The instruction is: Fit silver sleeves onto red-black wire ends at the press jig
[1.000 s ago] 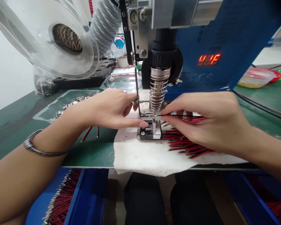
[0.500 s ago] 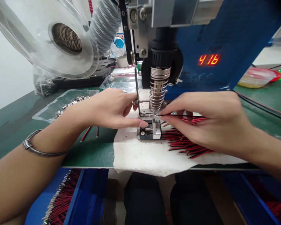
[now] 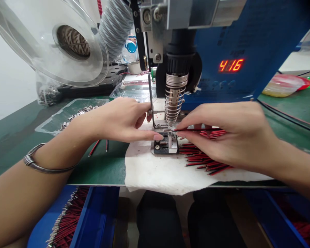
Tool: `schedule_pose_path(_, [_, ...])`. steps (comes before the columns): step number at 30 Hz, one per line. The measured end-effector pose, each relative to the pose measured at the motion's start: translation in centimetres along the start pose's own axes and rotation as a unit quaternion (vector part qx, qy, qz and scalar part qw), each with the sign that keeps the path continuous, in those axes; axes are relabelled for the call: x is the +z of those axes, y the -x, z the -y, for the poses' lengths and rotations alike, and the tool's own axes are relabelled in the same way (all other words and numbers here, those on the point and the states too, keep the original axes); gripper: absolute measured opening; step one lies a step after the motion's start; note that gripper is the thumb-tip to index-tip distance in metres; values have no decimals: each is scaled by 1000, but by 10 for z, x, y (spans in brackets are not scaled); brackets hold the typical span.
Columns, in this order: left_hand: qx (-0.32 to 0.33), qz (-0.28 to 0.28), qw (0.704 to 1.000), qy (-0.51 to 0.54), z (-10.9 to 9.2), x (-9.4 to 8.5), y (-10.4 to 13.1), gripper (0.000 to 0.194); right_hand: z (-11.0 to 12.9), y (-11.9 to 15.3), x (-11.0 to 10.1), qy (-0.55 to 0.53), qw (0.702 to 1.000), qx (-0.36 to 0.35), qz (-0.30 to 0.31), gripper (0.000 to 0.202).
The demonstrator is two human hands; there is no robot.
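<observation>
My right hand (image 3: 222, 134) pinches a red-and-black wire (image 3: 193, 130) between thumb and fingertips. At the wire's left end sits a small metal connector (image 3: 167, 130), over the small metal fixture (image 3: 166, 144) and just below the soldering iron's coiled spring (image 3: 176, 100). My left hand (image 3: 124, 120) holds nothing that I can see. Its thumb is stretched out at the fixture's left side, and its other fingers are partly hidden by the upright bracket (image 3: 151, 100). Under my right hand lies a pile of red-and-black wires (image 3: 206, 155).
A blue machine (image 3: 222, 41) reading 416 stands behind. Loose metal connectors lie in a clear tray (image 3: 51, 122) at left, below a clear fume hood (image 3: 41, 31). White cloth (image 3: 155, 175) lies under the fixture. A blue bin (image 3: 93, 213) below holds wires with metal ends.
My right hand has brought the wire and its connector slightly toward me, away from the iron. More of the wire's red strand now shows. My left hand has stayed in place.
</observation>
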State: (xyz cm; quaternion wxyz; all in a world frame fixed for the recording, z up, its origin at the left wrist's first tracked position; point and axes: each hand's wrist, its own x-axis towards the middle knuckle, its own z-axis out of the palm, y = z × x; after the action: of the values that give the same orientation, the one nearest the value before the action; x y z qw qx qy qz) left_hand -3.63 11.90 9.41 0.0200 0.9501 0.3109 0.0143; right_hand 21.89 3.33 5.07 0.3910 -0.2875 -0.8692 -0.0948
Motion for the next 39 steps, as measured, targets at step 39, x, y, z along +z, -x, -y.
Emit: schedule_pose_path(39, [-1, 2, 1000, 10, -1, 0, -1, 49, 9, -2, -4, -41, 997, -63, -7, 10])
